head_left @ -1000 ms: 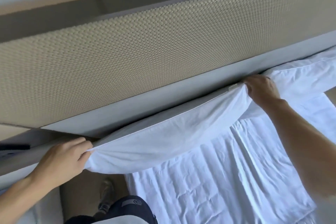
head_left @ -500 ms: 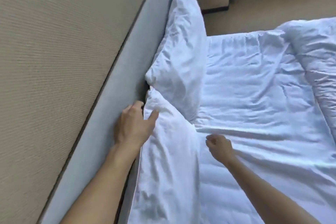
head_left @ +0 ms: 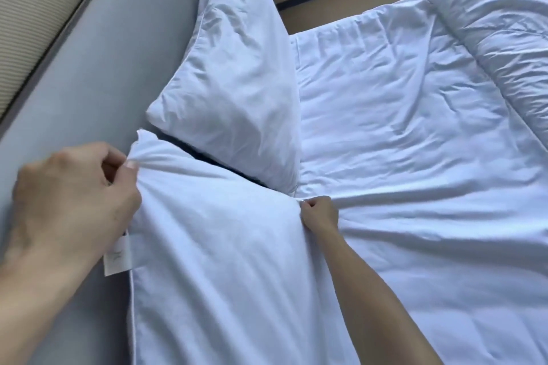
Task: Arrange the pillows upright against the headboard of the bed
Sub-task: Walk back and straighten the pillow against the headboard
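1. Since half a second ago the left hand (head_left: 74,201) has gone from lying on the near pillow (head_left: 213,261) to pinching its upper corner. The right hand (head_left: 318,213) has left the sheet (head_left: 415,172) and now grips the lower corner.
2. The near pillow leans on the headboard (head_left: 98,92), just beside the far pillow (head_left: 237,83), which already stands upright.
3. To do this well, draw both corners taut toward the far pillow until the two meet. Then seat the top edge flat against the headboard so it cannot slump.

Bed (head_left: 385,157) bearing near pillow (head_left: 213,246), far pillow (head_left: 237,83), duvet (head_left: 489,24)
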